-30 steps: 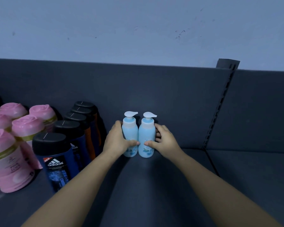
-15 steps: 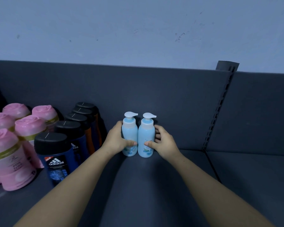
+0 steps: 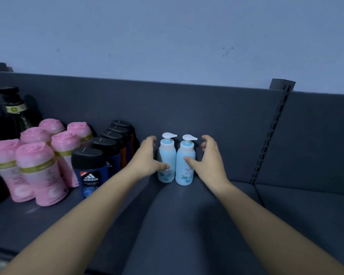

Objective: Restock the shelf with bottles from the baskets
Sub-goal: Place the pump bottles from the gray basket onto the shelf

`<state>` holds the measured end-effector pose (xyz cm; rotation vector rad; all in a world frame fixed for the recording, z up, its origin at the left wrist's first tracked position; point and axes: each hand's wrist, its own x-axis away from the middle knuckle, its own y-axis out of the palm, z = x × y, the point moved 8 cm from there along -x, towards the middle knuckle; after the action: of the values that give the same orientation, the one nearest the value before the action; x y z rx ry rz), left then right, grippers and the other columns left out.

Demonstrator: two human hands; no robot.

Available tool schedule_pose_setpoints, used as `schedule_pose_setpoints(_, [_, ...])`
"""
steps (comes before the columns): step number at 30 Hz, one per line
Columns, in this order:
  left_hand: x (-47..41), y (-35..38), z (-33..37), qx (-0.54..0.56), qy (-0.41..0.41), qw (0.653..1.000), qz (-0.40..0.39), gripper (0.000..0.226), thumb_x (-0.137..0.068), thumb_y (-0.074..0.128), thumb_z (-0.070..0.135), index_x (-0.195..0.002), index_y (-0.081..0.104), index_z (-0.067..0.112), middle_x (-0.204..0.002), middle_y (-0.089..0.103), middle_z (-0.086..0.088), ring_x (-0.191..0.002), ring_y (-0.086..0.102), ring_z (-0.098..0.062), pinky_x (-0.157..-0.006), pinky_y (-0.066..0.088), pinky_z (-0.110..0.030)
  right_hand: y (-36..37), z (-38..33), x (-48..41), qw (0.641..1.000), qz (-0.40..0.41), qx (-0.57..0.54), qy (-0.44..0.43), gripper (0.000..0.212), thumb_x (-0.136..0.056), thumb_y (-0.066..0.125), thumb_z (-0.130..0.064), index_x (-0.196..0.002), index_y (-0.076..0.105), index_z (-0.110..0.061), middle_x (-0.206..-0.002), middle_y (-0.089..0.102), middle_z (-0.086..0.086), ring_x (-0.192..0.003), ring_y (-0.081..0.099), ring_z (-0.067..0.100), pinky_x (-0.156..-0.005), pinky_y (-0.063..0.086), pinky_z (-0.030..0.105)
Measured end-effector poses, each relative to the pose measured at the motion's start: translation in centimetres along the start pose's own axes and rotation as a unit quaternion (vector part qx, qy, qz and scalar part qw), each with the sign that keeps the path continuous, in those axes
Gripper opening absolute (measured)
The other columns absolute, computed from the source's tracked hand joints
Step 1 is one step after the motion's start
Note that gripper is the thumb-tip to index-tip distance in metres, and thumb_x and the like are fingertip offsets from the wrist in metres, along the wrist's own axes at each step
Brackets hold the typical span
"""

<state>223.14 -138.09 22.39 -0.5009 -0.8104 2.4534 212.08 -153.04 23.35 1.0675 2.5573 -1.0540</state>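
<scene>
A shop: a dark retail shelf (image 3: 187, 225) stocked with rows of toiletry bottles (image 3: 88, 169).

— Any brand you can read?
— "adidas" in white, with the three-stripe logo, on the front dark blue shower gel bottle (image 3: 89, 171)
— And the right light blue pump bottle (image 3: 185, 164)?
— Script lettering on its front, too blurred to read
</scene>
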Motion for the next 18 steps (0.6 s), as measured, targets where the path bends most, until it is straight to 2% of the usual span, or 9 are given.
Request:
schedule_pose_setpoints(3, [2.8,-2.3,2.6,-0.035,0.020,0.999,0.037,0.094,-0.068,0.082,0.016,-0.142,0.025,0.012,-0.142,0.035,-0.007,-0.131,0.037,-0.017,-0.094,0.031,-0.019,-1.5,-4.5,1.4,0.993,0.034,0.060,-0.095,0.069,-0.079,0.072,-0.022,-0.137,0.035,-0.014,-0.134,0.041,0.002,-0.121,0.042,0.019,-0.098,0.040,0.033])
schedule_pose_setpoints(5, [5.2,-3.8,4.4,-0.057,0.035,0.996,0.060,0.092,-0.068,0.082,0.018,-0.141,0.027,0.013,-0.138,0.038,-0.005,-0.126,0.040,-0.016,-0.092,0.033,-0.019,-1.9,-7.7,2.9,0.984,0.031,0.073,-0.162,0.063,-0.081,0.070,-0.023,-0.135,0.039,-0.014,-0.133,0.042,0.000,-0.118,0.045,0.018,-0.097,0.040,0.035])
schedule_pose_setpoints(9, [11.5,-8.0,6.2,-0.141,0.040,0.981,0.131,0.077,-0.070,0.077,0.020,-0.135,0.037,0.013,-0.119,0.050,-0.003,-0.105,0.050,-0.017,-0.090,0.044,-0.029,1.0,-12.9,7.0,0.959,-0.096,0.041,-0.264,0.058,-0.082,0.070,-0.022,-0.132,0.042,-0.015,-0.128,0.046,0.001,-0.120,0.045,0.018,-0.099,0.039,0.032])
schedule_pose_setpoints(14, [21.4,-14.4,1.6,-0.200,-0.069,0.955,0.209,0.051,-0.075,0.070,0.012,-0.120,0.047,0.007,-0.100,0.057,-0.004,-0.087,0.056,-0.027,-0.079,0.049,-0.036,6.5,-18.1,13.4,0.918,-0.222,0.006,-0.330,0.058,-0.078,0.072,-0.021,-0.129,0.046,-0.014,-0.126,0.049,0.004,-0.117,0.049,0.021,-0.097,0.042,0.037])
schedule_pose_setpoints(18, [30.8,-18.8,-4.6,-0.249,-0.214,0.917,0.227,0.058,-0.072,0.073,0.018,-0.124,0.046,0.013,-0.104,0.058,-0.001,-0.092,0.056,-0.025,-0.083,0.049,-0.039,11.1,-21.9,19.6,0.879,-0.300,-0.013,-0.369,0.049,-0.082,0.069,-0.024,-0.125,0.048,-0.011,-0.120,0.052,0.005,-0.105,0.052,0.020,-0.090,0.045,0.038])
